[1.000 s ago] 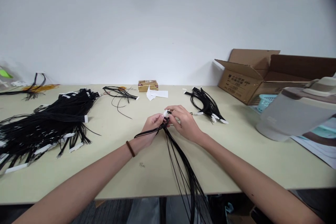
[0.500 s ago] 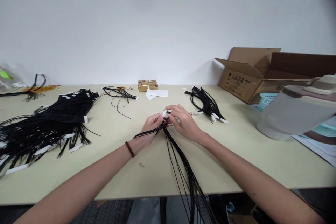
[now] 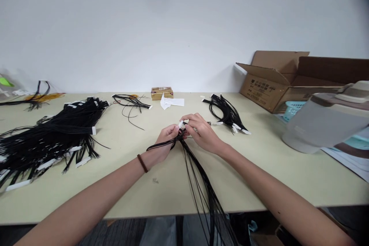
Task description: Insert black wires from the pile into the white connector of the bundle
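At the middle of the table, my left hand pinches a small white connector between thumb and fingers. From it a bundle of black wires runs down over the table's front edge, and a few strands loop back across my left wrist. My right hand is closed at the connector's right side, thumb and fingertips together on a black wire end beside it. The exact contact at the fingertips is too small to make out.
A large heap of black wire harnesses with white connectors covers the left. Smaller bundles lie behind and at right. A gold box and white paper sit near the wall. An open carton and a grey jug stand right.
The white connector has tilted slightly between my fingertips, and more of its face shows. Both hands stay in nearly the same place.
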Demonstrator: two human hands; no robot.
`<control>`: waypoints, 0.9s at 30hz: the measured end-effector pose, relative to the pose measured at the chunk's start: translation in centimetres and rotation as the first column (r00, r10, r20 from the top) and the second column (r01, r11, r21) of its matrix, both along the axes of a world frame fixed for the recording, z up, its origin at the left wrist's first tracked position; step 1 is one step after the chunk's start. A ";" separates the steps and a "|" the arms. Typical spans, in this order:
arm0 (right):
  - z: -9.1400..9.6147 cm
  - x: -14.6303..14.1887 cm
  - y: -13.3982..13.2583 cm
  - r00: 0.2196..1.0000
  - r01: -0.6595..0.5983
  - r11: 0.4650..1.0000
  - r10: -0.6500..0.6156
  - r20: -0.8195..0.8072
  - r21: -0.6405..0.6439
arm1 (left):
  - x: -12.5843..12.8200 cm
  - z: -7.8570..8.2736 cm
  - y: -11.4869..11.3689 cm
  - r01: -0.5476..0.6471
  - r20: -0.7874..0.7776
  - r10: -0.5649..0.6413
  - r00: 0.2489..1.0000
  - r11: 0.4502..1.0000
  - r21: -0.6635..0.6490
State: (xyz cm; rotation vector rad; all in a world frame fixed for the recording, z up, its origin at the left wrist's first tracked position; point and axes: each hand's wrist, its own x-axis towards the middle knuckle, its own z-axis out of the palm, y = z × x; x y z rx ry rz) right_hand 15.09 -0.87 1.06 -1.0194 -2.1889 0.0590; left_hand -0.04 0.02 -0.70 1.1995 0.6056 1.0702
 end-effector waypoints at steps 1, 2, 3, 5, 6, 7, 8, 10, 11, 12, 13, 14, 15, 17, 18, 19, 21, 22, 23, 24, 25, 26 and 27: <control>0.1 0.0 0.0 1.000 -0.009 1.000 0.009 0.008 -0.005 | 0.0 0.1 -0.1 -0.002 0.006 0.002 1.000 1.000 -0.005; 0.1 0.1 0.0 1.000 -0.015 1.000 0.015 0.013 -0.008 | 0.0 0.1 -0.1 -0.005 0.007 0.005 1.000 1.000 -0.006; 0.2 0.1 0.0 1.000 -0.021 1.000 0.021 0.016 -0.010 | 0.1 0.1 -0.1 -0.005 0.003 0.005 1.000 1.000 -0.002; 0.3 0.1 -0.1 1.000 -0.024 1.000 0.024 0.014 -0.012 | 0.0 0.1 -0.1 -0.006 -0.011 0.006 1.000 1.000 0.017; 0.3 0.1 -0.1 1.000 -0.022 1.000 0.023 0.011 -0.014 | 0.0 0.0 -0.1 -0.007 -0.019 0.008 1.000 1.000 0.028; 0.2 0.1 -0.1 1.000 -0.021 1.000 0.021 0.006 -0.016 | 0.0 0.0 0.0 -0.008 -0.027 0.009 1.000 0.999 0.038; 0.2 0.0 -0.1 1.000 -0.019 1.000 0.019 -0.001 -0.021 | 0.0 -0.1 0.0 -0.005 -0.035 0.007 0.999 0.999 0.048; 0.1 -0.1 -0.1 1.000 -0.014 0.999 0.013 -0.021 -0.036 | -0.1 -0.3 0.2 -0.001 -0.051 0.004 0.999 0.998 0.062; 0.1 -0.1 -0.1 0.999 -0.012 0.999 0.010 -0.033 -0.045 | -0.1 -0.4 0.2 0.000 -0.058 0.003 0.998 0.998 0.065; 0.0 -0.1 0.0 0.999 -0.010 0.998 0.007 -0.045 -0.054 | -0.1 -0.5 0.3 0.000 -0.061 0.005 0.998 0.998 0.068; 0.0 -0.2 0.0 0.998 -0.009 0.998 0.005 -0.056 -0.063 | -0.1 -0.5 0.3 -0.002 -0.060 0.006 0.998 0.997 0.071; -0.1 -0.2 0.0 0.998 -0.009 0.998 0.005 -0.065 -0.069 | -0.1 -0.5 0.3 -0.003 -0.053 0.007 0.999 0.997 0.072; -0.1 -0.2 0.1 0.997 -0.009 0.997 0.004 -0.072 -0.072 | -0.1 -0.5 0.3 0.000 -0.044 0.003 0.999 0.997 0.071; -0.2 -0.3 0.1 0.997 -0.004 0.999 0.000 -0.080 -0.053 | -0.1 -0.4 0.2 0.011 -0.027 -0.009 1.000 0.998 0.061; -0.3 -0.4 0.0 0.997 0.005 1.000 -0.008 -0.080 -0.030 | -0.1 -0.3 0.1 0.012 -0.022 -0.011 1.000 0.998 0.055; -0.4 -0.5 0.0 0.996 0.021 1.000 -0.021 -0.083 0.000 | 0.0 -0.3 0.1 0.009 -0.019 -0.008 1.000 0.999 0.051; -0.7 -0.8 -0.1 0.993 0.068 0.996 -0.062 -0.099 0.063 | 0.0 -0.2 0.1 -0.011 -0.022 0.012 1.000 0.999 0.045; -0.8 -0.9 -0.1 0.989 0.097 0.991 -0.086 -0.116 0.088 | 0.0 -0.2 0.0 -0.022 -0.025 0.023 0.999 0.999 0.043; -0.9 -1.1 -0.2 0.984 0.125 0.987 -0.110 -0.139 0.106 | 0.0 -0.2 0.0 -0.030 -0.030 0.031 0.999 0.999 0.042; -1.0 -1.2 -0.2 0.978 0.147 0.982 -0.127 -0.162 0.117 | 0.0 -0.2 0.0 -0.035 -0.035 0.036 0.999 0.999 0.040; -1.1 -1.3 -0.2 0.974 0.162 0.979 -0.138 -0.181 0.124 | 0.0 -0.2 0.0 -0.035 -0.035 0.036 0.999 0.999 0.038; -1.1 -1.4 -0.3 0.970 0.171 0.977 -0.144 -0.194 0.130 | 0.0 -0.2 0.0 -0.032 -0.032 0.033 0.999 0.999 0.039; -1.2 -1.4 -0.3 0.969 0.175 0.975 -0.146 -0.200 0.136 | 0.0 -0.2 0.0 -0.028 -0.027 0.029 0.999 0.999 0.041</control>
